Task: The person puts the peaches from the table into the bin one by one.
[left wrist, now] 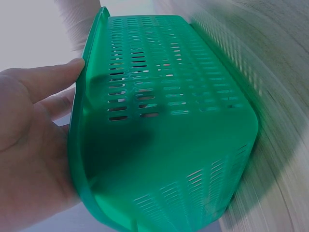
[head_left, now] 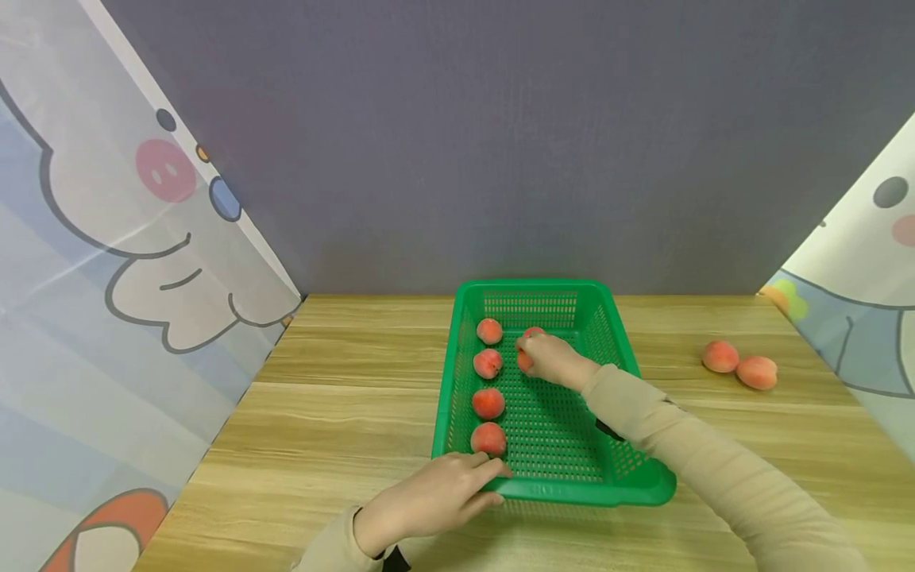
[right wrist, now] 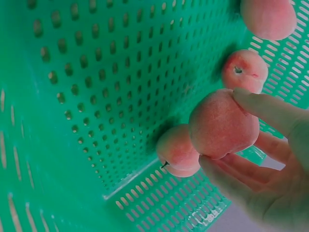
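Observation:
A green plastic basket (head_left: pixel 557 492) with slotted walls sits on the table. Along its left side, several peaches (head_left: pixel 489 403) form a row. My right hand (head_left: pixel 552 359) reaches inside near the far end and holds a peach (right wrist: pixel 223 124) between thumb and fingers. Just beyond it lies another peach (head_left: pixel 533 331), partly hidden by the hand. My left hand (head_left: pixel 442 494) grips the near left rim, its thumb on the outer side in the left wrist view and the other fingers over the edge.
Two peaches, a rounder one (head_left: pixel 720 357) and a longer one (head_left: pixel 757 372), lie together on the wooden table (head_left: pixel 343 413) to the right of the basket. A grey panel (head_left: pixel 457 143) stands behind the table. Printed cartoon sheets (head_left: pixel 93 262) flank both sides.

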`<state>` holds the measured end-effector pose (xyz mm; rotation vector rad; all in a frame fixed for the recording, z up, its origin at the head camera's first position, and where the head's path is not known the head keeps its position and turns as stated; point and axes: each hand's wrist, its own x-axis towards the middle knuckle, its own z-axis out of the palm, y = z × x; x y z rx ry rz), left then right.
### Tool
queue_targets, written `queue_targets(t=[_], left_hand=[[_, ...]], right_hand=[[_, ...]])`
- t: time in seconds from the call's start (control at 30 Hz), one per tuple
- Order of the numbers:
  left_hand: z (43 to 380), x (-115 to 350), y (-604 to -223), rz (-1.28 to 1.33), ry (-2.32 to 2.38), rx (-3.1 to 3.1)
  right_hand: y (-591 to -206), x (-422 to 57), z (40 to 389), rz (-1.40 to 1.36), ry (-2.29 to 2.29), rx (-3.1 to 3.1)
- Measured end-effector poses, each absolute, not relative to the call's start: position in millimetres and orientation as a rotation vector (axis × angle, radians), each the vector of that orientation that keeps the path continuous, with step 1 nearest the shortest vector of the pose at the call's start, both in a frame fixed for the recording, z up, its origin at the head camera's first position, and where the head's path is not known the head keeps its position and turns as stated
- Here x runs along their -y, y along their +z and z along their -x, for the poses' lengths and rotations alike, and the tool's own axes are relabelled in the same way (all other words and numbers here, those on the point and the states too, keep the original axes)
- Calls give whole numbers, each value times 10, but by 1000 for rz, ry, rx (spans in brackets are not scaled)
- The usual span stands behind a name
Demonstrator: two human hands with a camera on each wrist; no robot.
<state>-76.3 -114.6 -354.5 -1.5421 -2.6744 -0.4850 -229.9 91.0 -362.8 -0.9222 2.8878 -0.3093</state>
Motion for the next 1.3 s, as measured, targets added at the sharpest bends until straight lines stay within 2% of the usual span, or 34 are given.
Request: queue_targets(t=[0.57, 1.3], left_hand=[[768, 1143, -3550, 1545, -494, 2682], [766, 1147, -3545, 1549, -499, 2690]], right_hand=[[-3733, -896, 2314, 846, -337, -2827], [-3828, -880, 2349, 881, -269, -2854]])
